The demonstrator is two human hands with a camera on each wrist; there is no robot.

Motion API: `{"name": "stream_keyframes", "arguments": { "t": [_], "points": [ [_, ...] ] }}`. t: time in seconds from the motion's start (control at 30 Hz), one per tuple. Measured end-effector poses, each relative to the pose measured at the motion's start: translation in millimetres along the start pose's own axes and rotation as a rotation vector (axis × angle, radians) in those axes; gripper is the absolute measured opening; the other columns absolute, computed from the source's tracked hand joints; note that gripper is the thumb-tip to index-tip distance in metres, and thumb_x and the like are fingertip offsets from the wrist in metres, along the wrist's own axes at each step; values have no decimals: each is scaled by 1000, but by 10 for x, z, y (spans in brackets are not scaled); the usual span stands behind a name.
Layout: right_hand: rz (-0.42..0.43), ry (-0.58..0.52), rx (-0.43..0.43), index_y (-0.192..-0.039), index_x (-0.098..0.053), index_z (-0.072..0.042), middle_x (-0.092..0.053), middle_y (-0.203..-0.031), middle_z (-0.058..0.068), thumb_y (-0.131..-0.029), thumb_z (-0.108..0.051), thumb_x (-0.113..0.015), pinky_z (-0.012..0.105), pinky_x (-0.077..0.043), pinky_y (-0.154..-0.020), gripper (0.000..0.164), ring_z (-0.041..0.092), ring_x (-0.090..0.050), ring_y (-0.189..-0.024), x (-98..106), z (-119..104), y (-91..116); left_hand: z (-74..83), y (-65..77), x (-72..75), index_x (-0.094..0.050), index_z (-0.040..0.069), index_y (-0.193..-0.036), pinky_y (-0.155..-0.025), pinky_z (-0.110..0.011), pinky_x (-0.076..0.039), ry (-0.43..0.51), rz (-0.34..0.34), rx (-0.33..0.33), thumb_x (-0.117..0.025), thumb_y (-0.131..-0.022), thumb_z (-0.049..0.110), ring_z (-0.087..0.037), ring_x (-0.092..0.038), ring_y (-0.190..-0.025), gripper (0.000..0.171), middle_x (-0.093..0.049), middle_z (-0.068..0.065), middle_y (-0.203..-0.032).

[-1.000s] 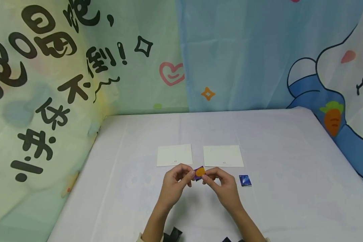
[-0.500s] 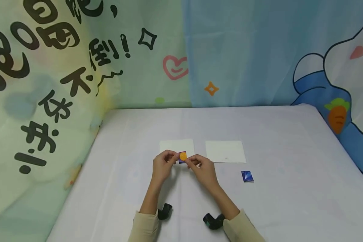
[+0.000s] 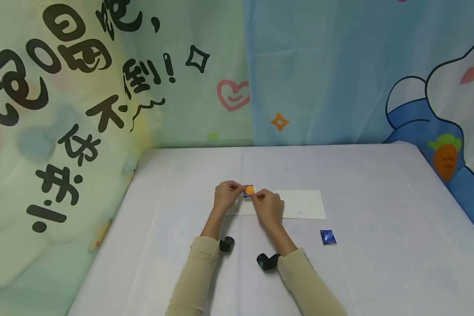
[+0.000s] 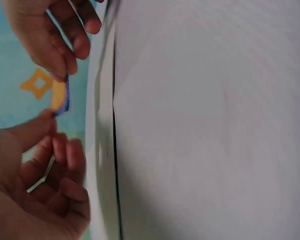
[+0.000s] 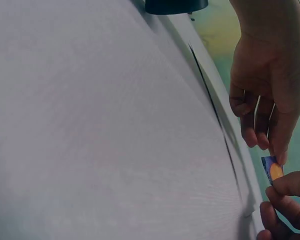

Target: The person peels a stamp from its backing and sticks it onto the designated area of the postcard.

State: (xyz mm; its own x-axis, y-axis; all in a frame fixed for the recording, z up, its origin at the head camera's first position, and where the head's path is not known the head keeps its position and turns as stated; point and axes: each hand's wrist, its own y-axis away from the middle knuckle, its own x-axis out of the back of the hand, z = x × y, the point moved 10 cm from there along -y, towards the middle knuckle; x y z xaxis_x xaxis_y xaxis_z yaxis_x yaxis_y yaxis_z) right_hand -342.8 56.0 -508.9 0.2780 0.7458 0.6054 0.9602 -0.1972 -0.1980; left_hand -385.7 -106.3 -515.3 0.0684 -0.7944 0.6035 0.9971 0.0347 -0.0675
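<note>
Between my two hands, above the left white card [image 3: 241,210], is a small purple-blue square piece [image 3: 249,190] with an orange round patch on it. My left hand [image 3: 224,197] pinches its left side between thumb and finger. The opposite side is pinched by my right hand [image 3: 268,208]. The left wrist view has the piece [image 4: 60,95] raised above the table, fingertips at both ends. Whether it is a sticker or a card cannot be made out. Much of the left white card is hidden behind the hands.
A second white card [image 3: 306,204] lies just right of the first. Nearer and farther right lies a small shiny blue square [image 3: 328,237]. Black wrist devices [image 3: 267,262] sit at both sleeves. Printed curtains [image 3: 320,79] stand behind the white table [image 3: 379,197].
Both hands have moved forward with the small square piece, from in front of the white cards to over the left one. Both hands keep their pinch. The head view has shifted slightly.
</note>
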Motion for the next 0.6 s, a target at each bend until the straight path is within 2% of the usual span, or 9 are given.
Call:
{"name": "stream_keyframes", "arguments": {
  "t": [0.1,0.2,0.4,0.6],
  "points": [
    [18,43,-20,-77,-71,-9,-66,-71,3,-81,-26,-70,39,-33,-71,17,25,-52,-72,-39,116,-21,-66,-11,-90,-71,6,-79,-47,-21,-41,-3,-16,35,-71,-82,30,-9,-54,-54,24,-64,0,-66],
    [31,50,-22,-75,-70,-10,-65,-69,3,-80,-27,-71,40,-34,-71,17,25,-52,-72,-53,171,-43,-86,-17,-115,-71,6,-77,-44,-20,-38,-14,-10,44,-71,-81,28,-8,-51,-48,22,-63,1,-60],
    [24,47,-37,-70,-68,-10,-63,-68,3,-78,-25,-71,40,-34,-72,17,25,-52,-72,-50,194,-76,-66,-42,-114,-72,9,-74,-44,-20,-32,-78,-4,53,-74,-78,32,-7,-44,-47,24,-61,3,-57],
    [2,79,-41,-69,-67,-10,-62,-70,4,-78,-25,-70,39,-34,-74,17,25,-52,-73,-66,206,-97,-86,-71,-136,-72,9,-73,-46,-21,-34,-111,-7,75,-75,-77,32,-9,-46,-51,23,-63,2,-62]
  ]
}}
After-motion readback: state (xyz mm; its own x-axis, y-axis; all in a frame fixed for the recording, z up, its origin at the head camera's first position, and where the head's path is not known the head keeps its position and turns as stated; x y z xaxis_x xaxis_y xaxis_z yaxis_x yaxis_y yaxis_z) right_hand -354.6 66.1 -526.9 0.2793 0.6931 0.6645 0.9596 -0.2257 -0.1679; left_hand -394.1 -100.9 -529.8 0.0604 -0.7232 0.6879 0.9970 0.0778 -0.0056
